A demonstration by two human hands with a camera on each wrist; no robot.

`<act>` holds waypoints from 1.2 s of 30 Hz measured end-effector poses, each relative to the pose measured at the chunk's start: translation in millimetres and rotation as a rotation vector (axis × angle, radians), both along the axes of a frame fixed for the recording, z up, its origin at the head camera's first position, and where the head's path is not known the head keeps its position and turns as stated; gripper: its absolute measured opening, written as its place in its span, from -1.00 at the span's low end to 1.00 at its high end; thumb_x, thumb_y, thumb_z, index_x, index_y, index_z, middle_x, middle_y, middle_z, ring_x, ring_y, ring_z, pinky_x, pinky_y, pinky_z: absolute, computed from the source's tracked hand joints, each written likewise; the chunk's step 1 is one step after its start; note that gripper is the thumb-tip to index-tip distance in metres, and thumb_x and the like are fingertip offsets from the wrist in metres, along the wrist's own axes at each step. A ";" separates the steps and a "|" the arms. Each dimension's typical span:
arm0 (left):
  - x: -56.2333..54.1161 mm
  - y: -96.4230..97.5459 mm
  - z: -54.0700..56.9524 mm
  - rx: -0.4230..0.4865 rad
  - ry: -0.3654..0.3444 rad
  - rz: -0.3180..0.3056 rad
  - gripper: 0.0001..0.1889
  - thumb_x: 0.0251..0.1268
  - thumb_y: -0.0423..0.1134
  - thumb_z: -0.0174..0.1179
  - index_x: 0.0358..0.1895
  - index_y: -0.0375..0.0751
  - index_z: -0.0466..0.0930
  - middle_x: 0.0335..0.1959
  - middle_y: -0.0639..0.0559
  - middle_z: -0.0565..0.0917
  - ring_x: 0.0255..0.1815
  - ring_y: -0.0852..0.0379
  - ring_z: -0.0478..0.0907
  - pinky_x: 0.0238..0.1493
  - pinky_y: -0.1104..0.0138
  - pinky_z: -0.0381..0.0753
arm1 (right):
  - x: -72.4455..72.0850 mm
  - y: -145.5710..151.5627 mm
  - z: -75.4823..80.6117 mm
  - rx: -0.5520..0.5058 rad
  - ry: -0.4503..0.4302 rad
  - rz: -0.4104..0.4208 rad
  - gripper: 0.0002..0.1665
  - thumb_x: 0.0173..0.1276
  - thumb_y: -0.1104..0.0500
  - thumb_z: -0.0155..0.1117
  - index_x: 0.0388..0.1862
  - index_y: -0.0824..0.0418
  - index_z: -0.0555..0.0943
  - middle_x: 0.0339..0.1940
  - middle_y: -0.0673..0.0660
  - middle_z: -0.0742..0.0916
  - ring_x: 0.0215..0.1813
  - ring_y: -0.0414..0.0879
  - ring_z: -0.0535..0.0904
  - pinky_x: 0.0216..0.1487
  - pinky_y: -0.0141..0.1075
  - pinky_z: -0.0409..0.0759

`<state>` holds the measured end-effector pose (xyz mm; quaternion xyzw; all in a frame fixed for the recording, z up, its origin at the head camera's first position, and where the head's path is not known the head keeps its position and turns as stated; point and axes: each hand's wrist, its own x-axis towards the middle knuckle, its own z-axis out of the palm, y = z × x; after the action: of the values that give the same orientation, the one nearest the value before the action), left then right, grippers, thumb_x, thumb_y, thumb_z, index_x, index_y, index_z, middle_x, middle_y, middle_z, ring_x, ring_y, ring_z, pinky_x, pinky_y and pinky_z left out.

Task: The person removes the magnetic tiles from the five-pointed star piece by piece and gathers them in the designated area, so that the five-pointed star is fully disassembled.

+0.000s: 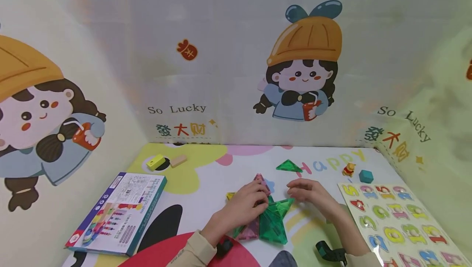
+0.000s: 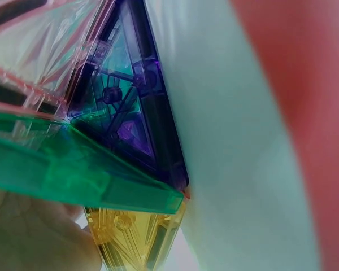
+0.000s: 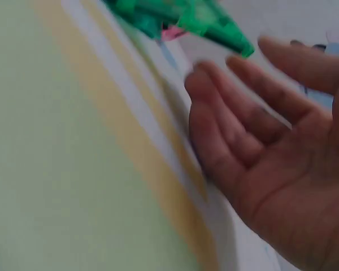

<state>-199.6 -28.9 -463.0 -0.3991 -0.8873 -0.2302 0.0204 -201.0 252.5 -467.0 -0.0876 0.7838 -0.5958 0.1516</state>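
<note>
A build of see-through magnetic tiles (image 1: pixel 273 226), green, pink and yellow, stands at the middle front of the table in the head view. My left hand (image 1: pixel 248 200) holds it from the left with curled fingers, covering part of it. The left wrist view shows a green tile (image 2: pixel 73 175) meeting a dark purple triangle tile (image 2: pixel 164 124) and a yellow tile (image 2: pixel 135 237), with fingers below the green one. Just right of the build, my right hand (image 1: pixel 317 197) is held with loosely bent fingers and an empty palm. A green tile corner (image 3: pixel 206 20) juts toward its fingertips.
A loose green triangle tile (image 1: pixel 289 166) lies farther back. At left is a boxed toy set (image 1: pixel 118 213), with a yellow block (image 1: pixel 156 162) and a wooden block (image 1: pixel 178 161) behind. On the right are a number board (image 1: pixel 380 218), a teal block (image 1: pixel 366 176) and a small bear figure (image 1: pixel 348 169).
</note>
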 end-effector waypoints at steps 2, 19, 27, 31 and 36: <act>0.0 -1.5 1.0 0.000 0.002 0.008 -0.84 0.47 -0.09 0.12 -0.17 0.07 0.71 0.15 0.13 0.61 0.53 0.04 0.26 0.53 0.15 0.25 | 1.4 2.2 -3.0 -0.031 -0.034 0.100 -0.52 0.52 0.10 0.11 0.23 0.42 0.49 0.07 0.19 0.72 -0.04 -0.10 0.69 0.05 -0.23 0.64; -2.2 -1.2 -0.9 -0.004 -0.021 -0.010 -0.82 0.50 -0.06 0.08 -0.16 0.10 0.70 0.20 0.14 0.59 0.57 0.04 0.21 0.56 0.14 0.19 | 2.6 -0.5 -8.3 -0.039 -0.032 0.168 -0.65 0.35 0.20 0.32 -0.10 0.51 0.63 -0.40 0.05 0.77 -0.29 -0.09 0.72 -0.18 -0.28 0.69; -2.2 -1.8 -1.8 -0.001 -0.042 -0.009 -0.83 0.50 -0.05 0.09 -0.15 0.10 0.68 0.21 0.15 0.58 0.57 0.05 0.20 0.56 0.12 0.20 | 0.4 2.7 -14.0 -0.118 -0.093 0.191 -0.74 0.37 0.22 0.28 -0.12 0.42 0.67 -0.39 -0.02 0.81 -0.27 -0.15 0.75 -0.10 -0.32 0.70; -2.0 -1.3 -1.8 0.004 -0.052 -0.001 -0.84 0.49 -0.05 0.10 -0.15 0.11 0.67 0.21 0.16 0.58 0.57 0.05 0.19 0.56 0.11 0.20 | -0.1 3.5 -13.5 -0.152 -0.117 0.194 -0.73 0.37 0.25 0.27 -0.11 0.47 0.65 -0.38 -0.01 0.81 -0.26 -0.14 0.77 -0.08 -0.32 0.71; -1.2 -1.2 -1.2 0.004 -0.058 0.003 -0.84 0.49 -0.04 0.10 -0.14 0.10 0.67 0.23 0.16 0.57 0.58 0.04 0.19 0.55 0.10 0.21 | -0.4 6.2 -14.1 -0.178 -0.134 0.175 -0.76 0.38 0.25 0.26 -0.11 0.42 0.66 -0.38 0.00 0.82 -0.25 -0.12 0.77 -0.09 -0.32 0.69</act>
<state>-200.8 -30.1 -464.2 -0.3908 -0.8876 -0.2436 -0.0042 -201.4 258.7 -481.1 -0.1286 0.7055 -0.6519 0.2465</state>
